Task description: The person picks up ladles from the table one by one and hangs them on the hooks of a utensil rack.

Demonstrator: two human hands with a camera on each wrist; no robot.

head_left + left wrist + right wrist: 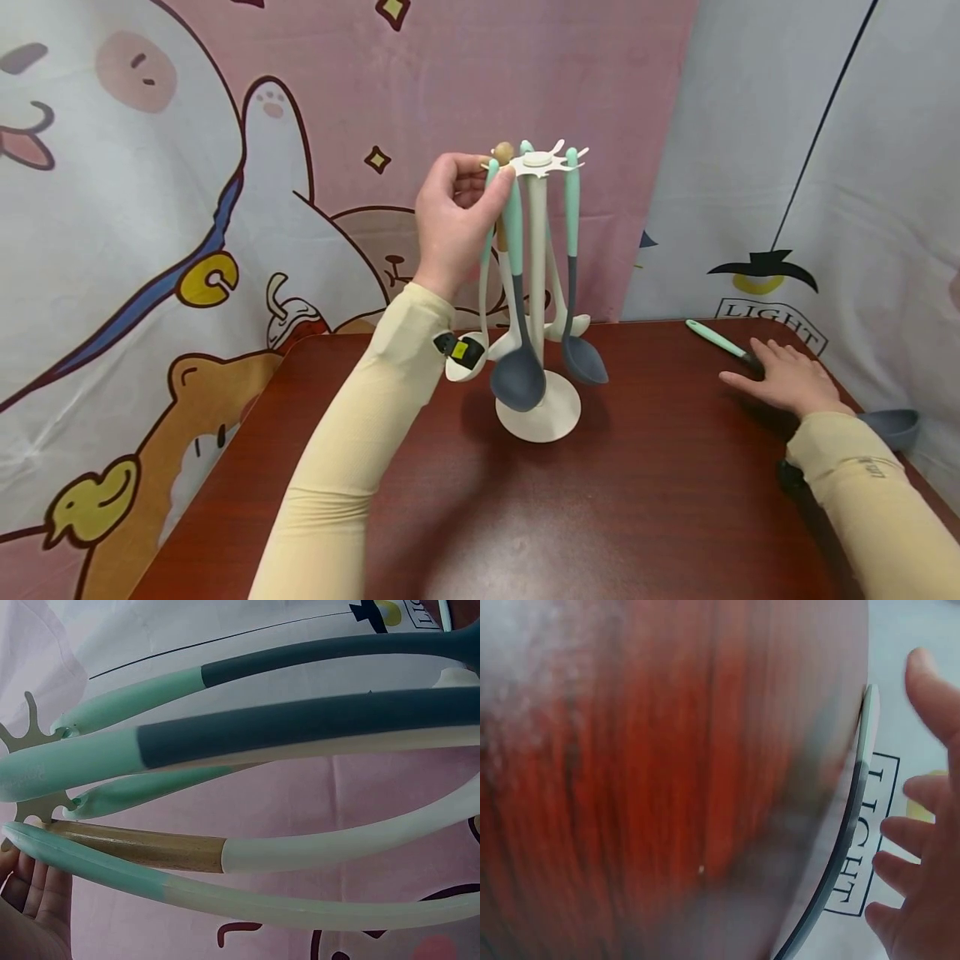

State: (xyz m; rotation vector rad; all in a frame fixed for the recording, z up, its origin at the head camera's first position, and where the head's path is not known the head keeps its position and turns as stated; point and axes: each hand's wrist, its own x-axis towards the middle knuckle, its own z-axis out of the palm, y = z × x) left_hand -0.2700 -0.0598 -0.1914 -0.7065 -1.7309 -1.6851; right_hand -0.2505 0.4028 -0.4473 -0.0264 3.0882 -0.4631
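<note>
My left hand (457, 217) is at the top of a cream utensil rack (537, 242), thumb and forefinger pinching the handle end of a mint-handled white spoon (315, 911) beside a hook. My wrist partly covers the spoon's head in the head view. Also hanging there are a grey ladle (519, 379), another grey-headed mint-handled utensil (584, 360), and a white utensil with a wooden handle (142, 845). At the table's right side my right hand (787, 379) hovers with spread fingers over a grey ladle (892, 427) with a mint handle, apart from it in the right wrist view.
The brown table (660, 500) carries the rack on its round base (551, 425). Behind it hangs a printed cloth (585, 75) with cartoon figures. The lying ladle is close to the table's right edge.
</note>
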